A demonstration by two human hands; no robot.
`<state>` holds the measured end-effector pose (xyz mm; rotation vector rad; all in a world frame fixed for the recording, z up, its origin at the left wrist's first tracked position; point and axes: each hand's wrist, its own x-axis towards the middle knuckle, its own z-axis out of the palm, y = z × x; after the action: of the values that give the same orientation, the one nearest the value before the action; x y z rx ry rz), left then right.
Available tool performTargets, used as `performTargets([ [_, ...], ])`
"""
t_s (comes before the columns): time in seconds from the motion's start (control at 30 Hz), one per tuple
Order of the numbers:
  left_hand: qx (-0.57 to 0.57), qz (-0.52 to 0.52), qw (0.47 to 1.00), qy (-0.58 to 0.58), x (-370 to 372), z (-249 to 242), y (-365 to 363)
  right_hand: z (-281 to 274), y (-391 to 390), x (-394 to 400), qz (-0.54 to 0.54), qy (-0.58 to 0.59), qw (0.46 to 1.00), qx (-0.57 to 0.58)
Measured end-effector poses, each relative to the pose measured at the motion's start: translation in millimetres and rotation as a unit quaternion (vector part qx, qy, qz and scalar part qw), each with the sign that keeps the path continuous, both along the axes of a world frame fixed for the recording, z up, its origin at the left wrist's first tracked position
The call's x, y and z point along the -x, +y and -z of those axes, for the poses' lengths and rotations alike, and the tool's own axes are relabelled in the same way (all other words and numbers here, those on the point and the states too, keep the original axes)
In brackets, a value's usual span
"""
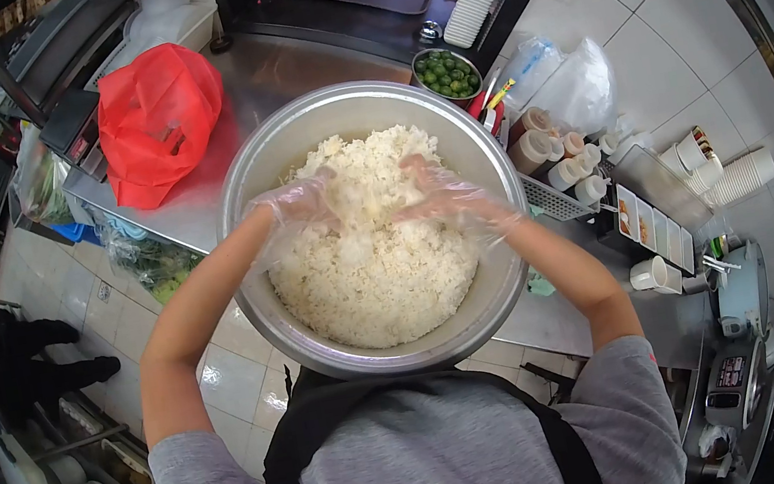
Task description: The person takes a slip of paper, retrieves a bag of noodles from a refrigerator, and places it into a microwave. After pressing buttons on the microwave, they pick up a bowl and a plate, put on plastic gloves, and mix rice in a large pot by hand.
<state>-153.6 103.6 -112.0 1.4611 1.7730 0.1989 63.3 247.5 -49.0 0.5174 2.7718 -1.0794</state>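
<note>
A large round metal pot (266, 330) stands in front of my body, holding a big heap of white cooked rice (377, 294). Both hands wear clear, loose plastic gloves and are in the upper part of the heap. My left hand (308, 200) touches the rice from the left, its fingers parted and pointing inward, with the tips blurred. Opposite it, my right hand (448, 194) has its fingers spread apart and reaching left across the rice. Loose rice lies between the two hands, somewhat smeared by motion.
A red bag (158, 126) lies on the steel counter (264, 71) left of the pot. At the upper right are a bowl of green limes (446, 73), several sauce bottles (563, 171) and stacked white cups (739, 178). Another person's dark-clothed legs (46, 357) show at far left.
</note>
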Motion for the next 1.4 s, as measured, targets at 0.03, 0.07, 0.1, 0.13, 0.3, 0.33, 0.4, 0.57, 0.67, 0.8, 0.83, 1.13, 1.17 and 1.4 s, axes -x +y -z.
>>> performTargets([
  [0.03, 0.053, -0.013, 0.998, -0.017, -6.2, -26.5, -7.4, -1.8, 5.8, -4.1, 0.0, -0.088, 0.996, 0.007],
  [0.07, 0.106, -0.026, 0.993, -0.035, -12.7, -46.7, -13.5, -2.7, 10.4, -7.5, 0.0, -0.176, 0.984, 0.014],
  [0.1, 0.119, -0.049, 0.991, -0.033, -20.2, -46.7, -14.7, -2.0, 12.0, -8.5, 0.0, -0.263, 0.965, 0.021],
  [0.13, 0.131, -0.073, 0.988, -0.03, -27.6, -46.7, -15.8, 11.0, 9.1, -10.7, -0.014, -0.229, 0.973, 0.009],
  [0.3, 0.028, -0.076, 0.977, -0.197, -42.1, -6.6, 3.0, 65.3, -11.6, 4.2, 0.054, -0.119, 0.988, 0.077],
  [0.33, 0.008, -0.076, 0.965, -0.249, -41.1, -1.9, 4.2, 70.6, -14.0, 8.3, 0.062, -0.106, 0.99, 0.073],
  [0.4, -0.016, -0.081, 0.94, -0.332, -40.4, 5.7, 6.0, 74.0, -24.9, 13.0, 0.081, -0.078, 0.991, 0.071],
  [0.57, -0.082, -0.075, 0.925, -0.363, -33.7, 36.3, 21.4, 85.6, -20.9, 11.4, 0.111, 0.0, 0.936, 0.334],
  [0.67, -0.082, -0.125, 0.939, -0.31, -32.9, 33.1, 24.0, 79.6, -21.7, 13.5, 0.174, 0.077, 0.943, 0.272],
  [0.8, -0.098, -0.222, 0.88, -0.409, -35.4, 19.4, 12.2, 62.9, -8.6, 14.4, 0.225, 0.048, 0.918, 0.324],
  [0.83, -0.065, -0.261, 0.869, -0.414, -36.7, 26.3, 14.5, 54.4, -11.1, 16.8, 0.238, 0.011, 0.936, 0.259],
  [1.13, -0.116, -0.343, 0.861, -0.357, -78.3, -1.2, 20.6, 138.3, 2.9, 37.1, 0.163, 0.327, 0.909, 0.199],
  [1.17, -0.11, -0.341, 0.862, -0.358, -73.6, 3.7, 23.4, 138.9, 6.4, 33.8, 0.106, 0.3, 0.941, 0.117],
  [1.4, -0.201, -0.146, 0.941, -0.228, -47.2, 2.4, 19.5, 91.9, 6.8, 18.8, 0.09, 0.039, 0.994, -0.044],
])
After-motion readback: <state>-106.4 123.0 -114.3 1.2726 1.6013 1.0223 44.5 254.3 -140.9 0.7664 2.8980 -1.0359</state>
